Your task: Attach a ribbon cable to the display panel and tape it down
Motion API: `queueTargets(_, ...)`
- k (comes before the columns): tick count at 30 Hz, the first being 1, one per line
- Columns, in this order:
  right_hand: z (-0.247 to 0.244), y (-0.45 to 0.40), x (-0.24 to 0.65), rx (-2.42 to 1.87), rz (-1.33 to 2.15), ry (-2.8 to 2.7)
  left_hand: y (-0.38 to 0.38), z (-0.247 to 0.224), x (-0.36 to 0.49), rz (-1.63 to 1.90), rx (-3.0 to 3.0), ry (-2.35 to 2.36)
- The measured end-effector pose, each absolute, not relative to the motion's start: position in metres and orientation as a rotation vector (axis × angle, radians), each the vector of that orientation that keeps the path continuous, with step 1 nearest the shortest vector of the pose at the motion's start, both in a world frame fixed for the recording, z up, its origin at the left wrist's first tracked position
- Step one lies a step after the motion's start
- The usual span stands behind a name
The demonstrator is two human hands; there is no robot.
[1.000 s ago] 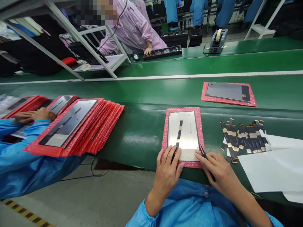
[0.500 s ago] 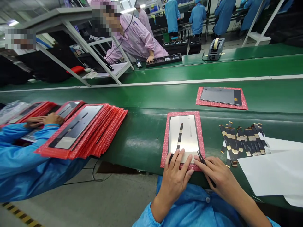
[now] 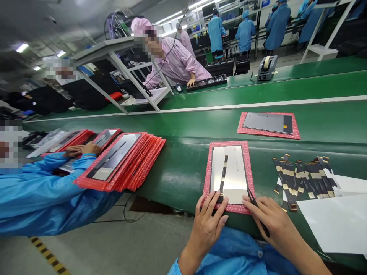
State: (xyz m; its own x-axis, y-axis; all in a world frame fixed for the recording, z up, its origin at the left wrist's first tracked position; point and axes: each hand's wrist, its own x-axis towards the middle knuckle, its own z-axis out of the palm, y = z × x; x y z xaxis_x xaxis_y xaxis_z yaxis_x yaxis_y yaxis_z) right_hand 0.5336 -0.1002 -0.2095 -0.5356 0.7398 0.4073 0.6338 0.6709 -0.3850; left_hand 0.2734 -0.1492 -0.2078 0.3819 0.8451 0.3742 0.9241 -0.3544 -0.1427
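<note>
In front of me lies a silver display panel [image 3: 235, 168] on a pink bubble-wrap sheet [image 3: 249, 164]. A dark flex cable [image 3: 223, 173] runs down the panel's left half, and a pale strip [image 3: 234, 195] covers part of its lower edge. My left hand [image 3: 208, 219] rests with fingers spread over the panel's lower left corner, hiding the cable's lower end. My right hand [image 3: 273, 219] grips black tweezers [image 3: 253, 198], their tips pointing up at the panel's lower right edge. Its index fingertip touches the panel's bottom right corner.
Right of the panel lie several loose flex cables [image 3: 305, 177] and white paper sheets [image 3: 338, 219]. Another panel [image 3: 266, 123] on pink wrap lies farther back. At left stands a stack of wrapped panels [image 3: 123, 164], beside a co-worker's blue sleeves [image 3: 37, 194]. A tape dispenser [image 3: 266, 68] stands behind.
The view has tilted and shifted, so the scene sits farther right and lower. My left hand has slid left across the panel, uncovering more of the pale strip. The tweezers remain in my right hand.
</note>
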Motion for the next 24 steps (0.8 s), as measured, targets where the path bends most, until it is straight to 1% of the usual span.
queueTargets(4,-0.208,-0.098,0.533,-1.006,0.191,-2.327,-0.131,-0.209,0.26,-0.344,-2.181,-1.711)
queueTargets(8,-0.21,-0.096,0.532,-0.943,0.108,-2.327,-0.082,-0.201,0.243,-0.511,-1.972,-1.921)
queueTargets(12,-0.219,-0.092,0.534,-0.824,0.003,-2.403,-0.039,-0.192,0.235,-0.594,-1.953,-1.773)
queueTargets(15,-0.229,-0.088,0.536,-0.745,-0.087,-2.446,-0.025,-0.193,0.235,-0.676,-1.972,-1.63)
queueTargets(17,-0.234,-0.086,0.535,-0.737,-0.131,-2.436,-0.024,-0.195,0.236,-0.799,-2.05,-1.634)
queueTargets(18,-0.235,-0.085,0.535,-0.732,-0.149,-2.43,-0.024,-0.196,0.237,-0.866,-2.11,-1.69)
queueTargets(20,-0.233,-0.084,0.533,-0.716,-0.182,-2.409,-0.025,-0.195,0.239,-0.956,-2.235,-1.97)
queueTargets(22,-0.226,-0.083,0.531,-0.715,-0.214,-2.378,-0.026,-0.191,0.24,-0.95,-2.299,-2.324)
queueTargets(24,-0.218,-0.083,0.529,-0.708,-0.24,-2.348,-0.025,-0.186,0.241,-0.924,-2.32,-2.553)
